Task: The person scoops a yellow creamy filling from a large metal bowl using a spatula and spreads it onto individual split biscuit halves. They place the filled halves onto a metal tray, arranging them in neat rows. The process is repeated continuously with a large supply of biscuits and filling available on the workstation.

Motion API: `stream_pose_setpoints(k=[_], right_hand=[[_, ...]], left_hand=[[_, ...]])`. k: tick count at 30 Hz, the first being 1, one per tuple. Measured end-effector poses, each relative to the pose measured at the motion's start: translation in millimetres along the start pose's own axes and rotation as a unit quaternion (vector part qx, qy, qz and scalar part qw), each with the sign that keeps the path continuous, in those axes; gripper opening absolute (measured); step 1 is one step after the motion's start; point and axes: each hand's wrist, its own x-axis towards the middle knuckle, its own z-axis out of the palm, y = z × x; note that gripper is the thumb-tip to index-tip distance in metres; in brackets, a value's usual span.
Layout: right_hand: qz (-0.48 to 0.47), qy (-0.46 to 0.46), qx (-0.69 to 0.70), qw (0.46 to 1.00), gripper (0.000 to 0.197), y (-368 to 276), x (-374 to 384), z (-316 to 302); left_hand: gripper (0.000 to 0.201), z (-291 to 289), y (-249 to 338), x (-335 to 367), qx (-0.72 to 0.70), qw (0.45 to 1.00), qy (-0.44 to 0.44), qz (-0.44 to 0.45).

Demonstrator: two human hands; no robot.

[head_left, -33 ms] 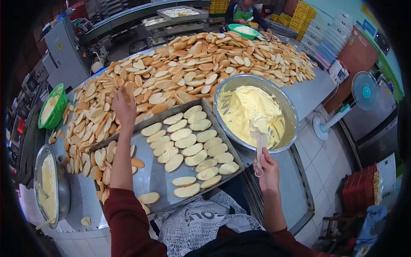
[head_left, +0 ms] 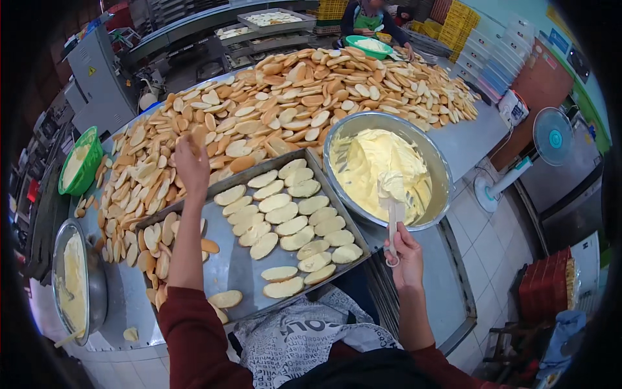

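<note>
My left hand (head_left: 192, 170) reaches over the near side of a big heap of sliced bread rolls (head_left: 285, 97), fingers closed around a bread slice (head_left: 198, 135). In my right hand (head_left: 407, 259) is a pale spatula (head_left: 393, 217) with a ring at its handle end. A lump of pale yellow cream (head_left: 391, 185) sits on its blade, above a steel bowl (head_left: 447, 185) of the same cream. Between my arms lies a metal tray (head_left: 249, 295), with oval bread slices (head_left: 291, 227) in rows on its right half and loose slices along its left edge.
On the left stand a second steel bowl (head_left: 98, 295) of cream and a green basket (head_left: 92, 159). Across the table, a person (head_left: 369, 23) works beside a green bowl (head_left: 369, 47). A fan (head_left: 512, 175), a red crate (head_left: 544, 279) and stacked clear boxes (head_left: 499, 61) are at the right.
My left hand has shifted very slightly right, and a bread slice now shows more plainly at its fingertips. My right hand and the spatula stay in place.
</note>
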Motion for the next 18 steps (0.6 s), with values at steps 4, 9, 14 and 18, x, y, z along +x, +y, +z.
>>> stream_pose_setpoints(k=[4, 9, 14, 18], right_hand=[[0.005, -0.011, -0.006, 1.0, 0.046, -1, -2, 5], [0.006, -0.019, -0.001, 1.0, 0.041, 4, -1, 15], [-0.002, -0.05, 0.011, 0.999, 0.042, 6, -5, 20], [-0.007, -0.049, 0.03, 0.998, 0.04, 9, -6, 15]], left_hand=[[0.04, -17, 22, -18, -0.063, 0.998, 0.01, -0.012], [0.04, -35, 46, -20, -0.265, 0.942, -0.016, -0.207], [0.042, -36, 35, -32, -0.586, 0.686, -0.102, -0.419], [0.039, -32, 28, -39, -0.662, 0.583, -0.113, -0.457]])
